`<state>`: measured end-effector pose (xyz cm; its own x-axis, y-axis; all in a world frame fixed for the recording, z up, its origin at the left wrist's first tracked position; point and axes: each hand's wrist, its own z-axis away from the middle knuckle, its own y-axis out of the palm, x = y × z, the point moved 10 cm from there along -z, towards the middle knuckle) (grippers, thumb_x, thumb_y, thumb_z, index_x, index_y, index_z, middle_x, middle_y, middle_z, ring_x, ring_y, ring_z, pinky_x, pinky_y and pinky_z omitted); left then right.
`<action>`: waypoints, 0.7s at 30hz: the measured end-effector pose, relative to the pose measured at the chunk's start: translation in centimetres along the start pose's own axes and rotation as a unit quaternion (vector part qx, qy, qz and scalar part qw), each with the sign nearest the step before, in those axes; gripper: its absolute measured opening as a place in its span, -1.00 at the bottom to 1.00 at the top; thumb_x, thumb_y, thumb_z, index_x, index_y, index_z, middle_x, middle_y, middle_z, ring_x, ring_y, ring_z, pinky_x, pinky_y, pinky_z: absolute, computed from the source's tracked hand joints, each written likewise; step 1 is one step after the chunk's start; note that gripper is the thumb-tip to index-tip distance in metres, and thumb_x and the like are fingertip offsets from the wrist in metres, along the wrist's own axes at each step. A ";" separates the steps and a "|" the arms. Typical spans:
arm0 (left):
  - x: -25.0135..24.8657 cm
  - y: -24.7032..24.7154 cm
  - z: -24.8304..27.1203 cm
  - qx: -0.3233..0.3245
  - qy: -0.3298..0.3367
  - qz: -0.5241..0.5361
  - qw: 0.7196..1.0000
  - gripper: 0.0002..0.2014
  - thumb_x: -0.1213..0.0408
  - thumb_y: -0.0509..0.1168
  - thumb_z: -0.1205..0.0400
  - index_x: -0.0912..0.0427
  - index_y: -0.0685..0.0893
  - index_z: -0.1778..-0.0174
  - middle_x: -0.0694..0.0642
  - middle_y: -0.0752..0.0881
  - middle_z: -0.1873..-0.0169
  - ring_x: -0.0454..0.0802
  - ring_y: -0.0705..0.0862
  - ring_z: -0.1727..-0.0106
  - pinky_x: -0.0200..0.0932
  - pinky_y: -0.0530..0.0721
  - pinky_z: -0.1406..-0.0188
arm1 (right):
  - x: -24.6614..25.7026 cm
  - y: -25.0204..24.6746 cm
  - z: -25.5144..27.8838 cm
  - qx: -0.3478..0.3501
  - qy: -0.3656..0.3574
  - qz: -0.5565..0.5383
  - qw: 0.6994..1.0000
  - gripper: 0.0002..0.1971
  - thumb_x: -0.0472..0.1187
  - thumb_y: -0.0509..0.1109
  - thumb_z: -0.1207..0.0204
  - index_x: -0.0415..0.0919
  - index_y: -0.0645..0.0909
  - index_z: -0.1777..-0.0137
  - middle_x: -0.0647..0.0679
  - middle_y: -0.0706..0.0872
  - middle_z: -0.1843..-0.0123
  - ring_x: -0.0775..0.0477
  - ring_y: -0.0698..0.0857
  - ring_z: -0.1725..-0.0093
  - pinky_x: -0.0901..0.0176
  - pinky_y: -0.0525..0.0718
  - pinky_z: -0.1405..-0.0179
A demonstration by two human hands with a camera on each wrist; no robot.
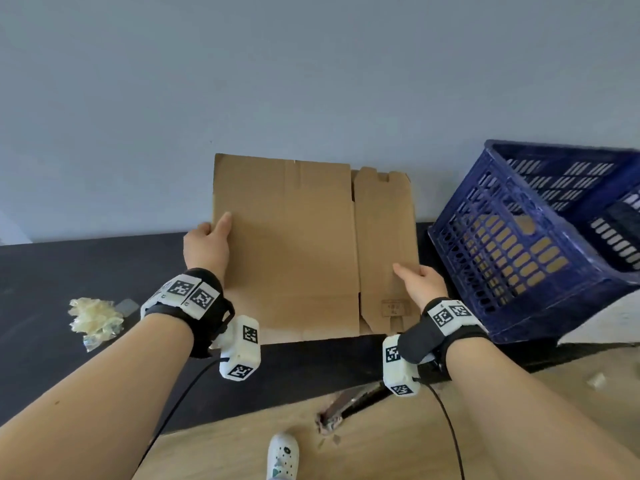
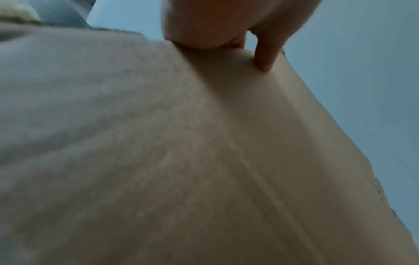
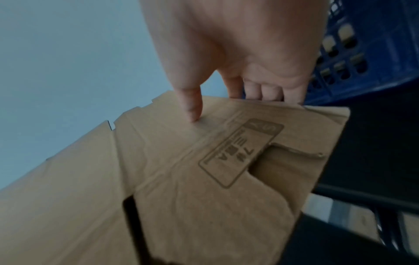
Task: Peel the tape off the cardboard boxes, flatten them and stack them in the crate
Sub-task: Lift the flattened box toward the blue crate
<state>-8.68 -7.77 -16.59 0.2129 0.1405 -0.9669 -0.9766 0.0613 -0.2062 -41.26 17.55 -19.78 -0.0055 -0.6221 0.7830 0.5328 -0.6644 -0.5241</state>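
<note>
The flattened cardboard box [image 1: 301,247] is held up above the dark table [image 1: 62,271], in front of the pale wall [image 1: 277,64], tilted so that its broad face points toward the person. A vertical crease separates a wide left panel from a narrower right panel; the right panel carries a printed rectangular label [image 3: 240,154] near its lower edge.

The left hand [image 1: 207,244] pinches the left edge of the box: the thumb [image 2: 265,53] lies on the near face, and the fingers wrap behind the edge. The right hand [image 1: 420,282] pinches the right edge lower down, with the thumb [image 3: 190,104] pressed on the near face and the fingers [image 3: 263,89] curled behind.

The blue plastic crate [image 1: 460,244] stands just right of the box, on the table. Brown cardboard shows through its slotted wall.

A wad of crumpled clear tape [image 1: 93,320] lies on the table to the left, well apart from the box. The wooden floor [image 1: 242,438] and a white shoe [image 1: 283,457] appear at the near edge.
</note>
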 end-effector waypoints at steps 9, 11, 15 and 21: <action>-12.5 3.3 7.5 -0.004 0.115 0.141 0.983 -0.52 0.02 0.34 -0.57 0.08 0.21 0.48 -0.03 0.28 0.56 -0.09 0.26 0.51 -0.32 0.26 0.53 | 8.9 -16.0 4.4 -0.170 -0.155 -0.107 0.967 -0.58 -0.02 0.49 -0.39 -0.12 0.64 -0.24 0.00 0.73 -0.12 -0.07 0.69 -0.10 0.03 0.61 -0.23; -15.8 4.7 9.4 0.013 0.149 0.145 0.978 -0.53 0.00 0.37 -0.55 0.07 0.24 0.47 -0.04 0.34 0.54 -0.13 0.33 0.51 -0.35 0.30 0.51 | 10.5 -19.3 4.9 -0.191 -0.181 -0.132 0.956 -0.62 -0.06 0.49 -0.38 -0.12 0.66 -0.20 0.01 0.75 -0.08 -0.05 0.71 -0.07 0.05 0.65 -0.17; -20.7 8.9 12.2 0.037 0.187 0.180 0.965 -0.53 -0.04 0.41 -0.51 0.06 0.27 0.48 -0.09 0.46 0.54 -0.16 0.40 0.50 -0.29 0.34 0.45 | 12.1 -25.5 4.1 -0.212 -0.221 -0.181 0.935 -0.60 -0.09 0.47 -0.39 -0.11 0.60 -0.23 0.04 0.71 -0.12 0.01 0.68 -0.03 0.12 0.61 -0.06; -26.4 19.2 15.8 0.072 0.222 0.228 0.945 -0.69 -0.06 0.43 -0.47 0.01 0.50 0.39 -0.11 0.61 0.42 -0.16 0.60 0.35 -0.25 0.55 0.24 | 12.6 -34.6 -1.2 -0.212 -0.255 -0.203 0.922 -0.11 0.21 0.55 -0.26 -0.06 0.31 -0.56 0.13 0.53 -0.39 0.04 0.54 -0.32 0.08 0.50 -0.36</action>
<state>-32.56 5.30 7.40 -0.2935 -0.2423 -0.9247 -0.9427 0.2338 0.2380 -60.79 32.19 7.86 0.3244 -0.0838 0.9422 0.1960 -0.9685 -0.1536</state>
